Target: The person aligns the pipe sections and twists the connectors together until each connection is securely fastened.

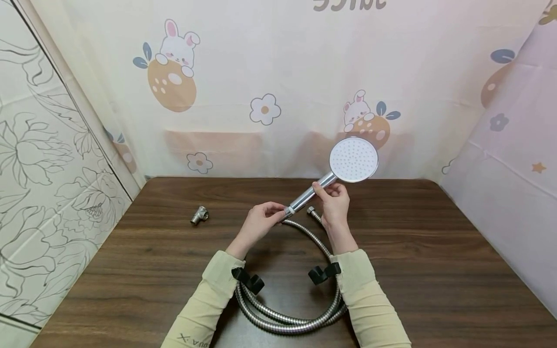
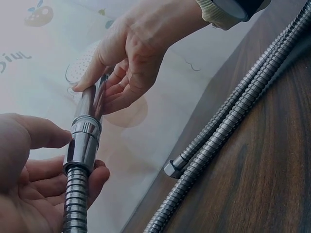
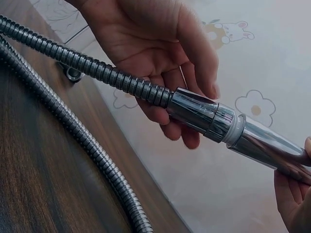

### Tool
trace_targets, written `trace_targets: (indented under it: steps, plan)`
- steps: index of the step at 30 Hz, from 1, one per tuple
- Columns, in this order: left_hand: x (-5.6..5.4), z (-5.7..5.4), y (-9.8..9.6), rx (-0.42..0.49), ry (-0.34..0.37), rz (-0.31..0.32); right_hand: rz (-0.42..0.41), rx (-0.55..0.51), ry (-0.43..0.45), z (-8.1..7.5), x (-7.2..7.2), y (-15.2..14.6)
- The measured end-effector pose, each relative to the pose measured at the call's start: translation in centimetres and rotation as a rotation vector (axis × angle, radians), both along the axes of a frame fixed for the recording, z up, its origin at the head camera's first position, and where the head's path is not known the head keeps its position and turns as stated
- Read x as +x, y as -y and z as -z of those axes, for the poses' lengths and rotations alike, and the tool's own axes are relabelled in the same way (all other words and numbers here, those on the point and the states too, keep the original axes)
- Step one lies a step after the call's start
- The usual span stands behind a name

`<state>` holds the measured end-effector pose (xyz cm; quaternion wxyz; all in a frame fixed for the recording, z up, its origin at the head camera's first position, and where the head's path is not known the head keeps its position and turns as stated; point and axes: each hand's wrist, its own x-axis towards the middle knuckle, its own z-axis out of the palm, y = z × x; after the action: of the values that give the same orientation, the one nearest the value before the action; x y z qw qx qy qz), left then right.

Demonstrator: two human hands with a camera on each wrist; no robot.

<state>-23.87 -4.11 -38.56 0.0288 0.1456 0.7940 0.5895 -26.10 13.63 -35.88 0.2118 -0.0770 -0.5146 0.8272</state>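
A round shower head [image 1: 353, 159] with a white nozzle face and chrome handle is held up above the table. My right hand [image 1: 336, 205] grips the handle, thumb on top, in the head view. At the handle's lower end, my left hand [image 1: 259, 223] pinches the smooth chrome nut [image 3: 192, 109] of a ribbed metal shower hose [image 1: 300, 329] between thumb and fingers. The nut sits in line with the handle, and a pale ring shows at the joint in the right wrist view. Below the nut, the hose [image 2: 76, 201] runs down past the left palm.
The rest of the hose lies coiled on the dark wooden table [image 1: 435, 270], under and between the forearms. Its other end nut [image 2: 171, 168] lies near the right hand. A small metal fitting [image 1: 199, 215] stands at the left. Patterned cloth [image 1: 270, 63] hangs behind.
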Motion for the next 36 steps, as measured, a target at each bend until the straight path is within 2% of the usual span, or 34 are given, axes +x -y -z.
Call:
trace_targets:
  steps: [7,17,20,21,24,28,33,36]
  plan:
    - [-0.1,0.1,0.2,-0.109,-0.016,-0.015,-0.025,0.002,0.026,0.1,0.1,0.0]
    - [0.1,-0.2,0.1,-0.058,-0.053,-0.027,-0.037,-0.013,0.023,0.1,0.1,0.0]
    - [0.0,-0.1,0.1,-0.050,-0.080,-0.044,-0.040,-0.019,0.022,0.1,0.1,-0.1]
    - [0.3,-0.5,0.0,-0.050,-0.087,-0.049,-0.041,-0.022,0.021,0.1,0.1,-0.1]
    - [0.4,-0.6,0.0,-0.034,-0.102,-0.064,-0.039,-0.022,0.023,0.0,0.1,0.0]
    - [0.9,-1.2,-0.2,0.000,-0.078,-0.053,-0.029,-0.011,0.028,0.0,0.1,0.0]
    - [2.3,-3.1,-0.2,0.037,-0.017,-0.008,-0.025,-0.008,0.030,0.0,0.1,0.0]
    - [2.1,-3.1,-0.2,0.067,0.020,0.011,-0.030,-0.012,0.035,0.1,0.1,0.0]
